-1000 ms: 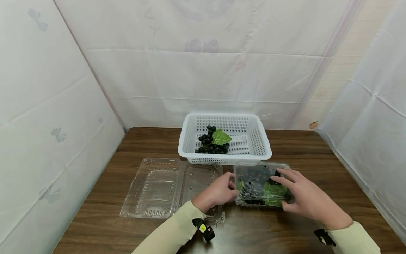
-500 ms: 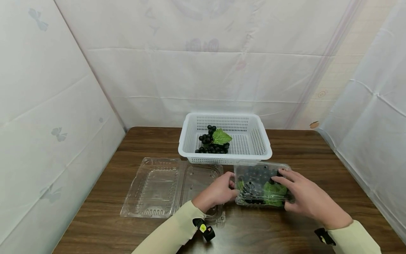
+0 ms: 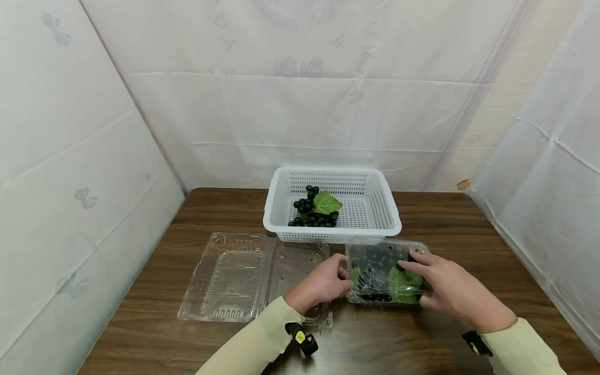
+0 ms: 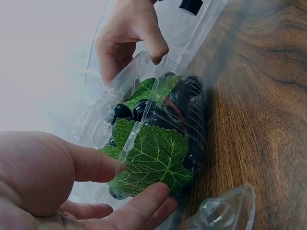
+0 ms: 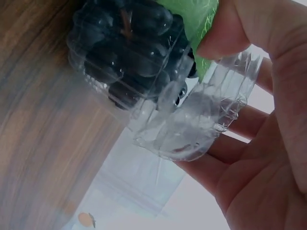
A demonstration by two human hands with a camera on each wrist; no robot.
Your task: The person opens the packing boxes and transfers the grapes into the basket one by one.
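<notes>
A clear plastic clamshell box [image 3: 375, 268] stands at the right of the table, with dark grapes [image 5: 127, 52] and green leaves [image 4: 153, 153] inside. Its lid lies over the fruit; whether the rim is latched I cannot tell. My left hand [image 3: 321, 284] holds the box's left end, thumb on the rim seam and fingertips against the side in the left wrist view. At the opposite end my right hand [image 3: 450, 289] grips the lid's corner, fingers over the top and thumb at the front side. A second clamshell box [image 3: 239, 276] lies unfolded beneath and beside my left forearm.
Behind the boxes stands a white perforated basket [image 3: 386, 219], holding a bunch of dark grapes [image 3: 314, 221] with a leaf. White cloth [image 3: 281, 120] hangs around the back and sides of the brown wooden table [image 3: 140, 312].
My right thumb has moved slightly up along the box's front side, and the right wrist has shifted a little left. My left hand, the basket and the unfolded box stay where they were.
</notes>
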